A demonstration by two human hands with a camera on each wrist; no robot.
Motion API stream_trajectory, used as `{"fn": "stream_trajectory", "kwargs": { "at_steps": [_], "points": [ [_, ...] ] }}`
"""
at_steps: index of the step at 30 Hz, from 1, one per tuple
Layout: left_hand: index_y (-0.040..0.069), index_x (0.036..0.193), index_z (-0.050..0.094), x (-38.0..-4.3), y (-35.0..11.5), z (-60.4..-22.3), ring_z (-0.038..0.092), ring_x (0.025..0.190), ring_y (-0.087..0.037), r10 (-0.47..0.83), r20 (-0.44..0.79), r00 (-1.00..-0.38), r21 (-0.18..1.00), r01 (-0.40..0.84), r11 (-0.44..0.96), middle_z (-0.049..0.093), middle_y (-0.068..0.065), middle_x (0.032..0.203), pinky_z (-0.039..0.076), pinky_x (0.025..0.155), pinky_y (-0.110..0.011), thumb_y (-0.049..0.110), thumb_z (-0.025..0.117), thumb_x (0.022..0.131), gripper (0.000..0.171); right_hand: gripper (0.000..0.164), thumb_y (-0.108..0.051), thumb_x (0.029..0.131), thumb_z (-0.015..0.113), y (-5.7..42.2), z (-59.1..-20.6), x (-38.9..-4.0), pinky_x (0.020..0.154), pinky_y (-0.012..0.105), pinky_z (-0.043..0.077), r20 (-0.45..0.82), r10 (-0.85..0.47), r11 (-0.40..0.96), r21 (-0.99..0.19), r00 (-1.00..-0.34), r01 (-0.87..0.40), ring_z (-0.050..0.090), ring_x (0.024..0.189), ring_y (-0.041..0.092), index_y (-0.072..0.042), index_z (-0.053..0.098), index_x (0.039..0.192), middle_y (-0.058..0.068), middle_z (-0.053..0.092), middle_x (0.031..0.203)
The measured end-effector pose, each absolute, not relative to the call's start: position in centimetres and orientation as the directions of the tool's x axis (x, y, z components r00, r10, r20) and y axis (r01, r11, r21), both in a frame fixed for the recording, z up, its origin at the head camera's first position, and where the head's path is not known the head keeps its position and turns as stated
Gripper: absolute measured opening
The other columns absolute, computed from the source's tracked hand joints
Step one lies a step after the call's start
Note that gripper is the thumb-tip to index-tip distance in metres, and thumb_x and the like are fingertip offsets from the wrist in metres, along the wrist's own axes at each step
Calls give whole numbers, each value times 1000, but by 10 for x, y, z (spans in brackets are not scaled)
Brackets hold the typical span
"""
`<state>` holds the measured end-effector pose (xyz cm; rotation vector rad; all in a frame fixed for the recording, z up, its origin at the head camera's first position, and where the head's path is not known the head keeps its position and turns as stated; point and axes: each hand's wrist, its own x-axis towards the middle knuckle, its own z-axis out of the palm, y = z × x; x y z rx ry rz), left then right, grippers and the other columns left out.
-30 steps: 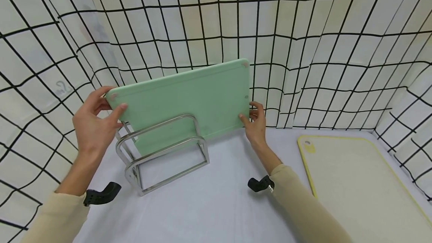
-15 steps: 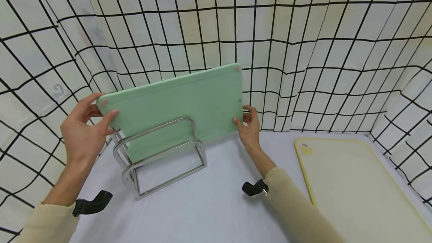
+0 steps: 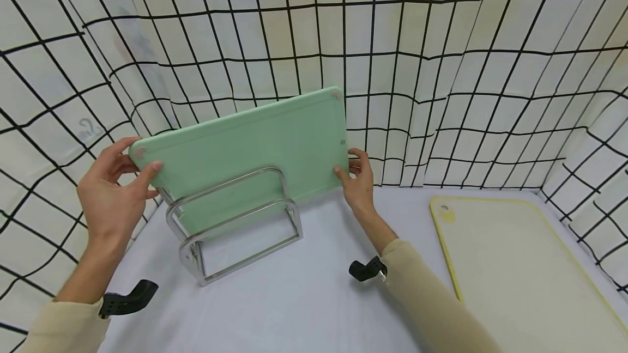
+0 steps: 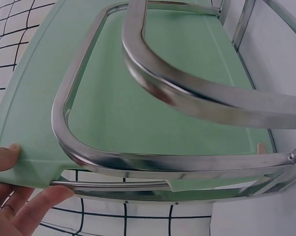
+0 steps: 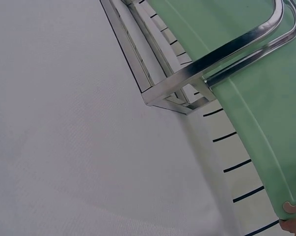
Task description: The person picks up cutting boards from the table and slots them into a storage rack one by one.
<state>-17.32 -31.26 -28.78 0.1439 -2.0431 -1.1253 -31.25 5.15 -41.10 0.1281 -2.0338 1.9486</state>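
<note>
A light green cutting board stands on its long edge, slightly tilted, in the rear slot of a steel rack. My left hand pinches its upper left corner, thumb on the near face and fingers behind. In the left wrist view, a fingertip of that hand lies right at the end of a rack bar. My right hand pinches the right edge near the lower corner, with its thumb in front. In the right wrist view only a bit of that hand shows below the board's corner pad.
A cream cutting board with a yellow rim lies flat on the white-covered table at the right. White walls with a black grid enclose the back and both sides, close behind the green board.
The green cutting board has slid left through the rack, and both hands have moved left with it, still holding it. The rack stays in place.
</note>
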Motion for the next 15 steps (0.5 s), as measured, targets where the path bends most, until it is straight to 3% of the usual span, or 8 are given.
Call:
{"fn": "stream_trajectory", "kwargs": {
  "at_steps": [15],
  "points": [
    [26, 142, 65, -171, -312, -283, 60, 94, 4, -444, 571, -691, 755, 229, 614, 61, 22, 97, 52, 56, -7, 5, 77, 92, 55, 53, -4, 94, 75, 48, -412, -312, 92, 36, 53, 303, 156, 62, -953, -940, -297, 58, 114, 27, -16, 53, 140, 15, 57, 125]
  ]
}}
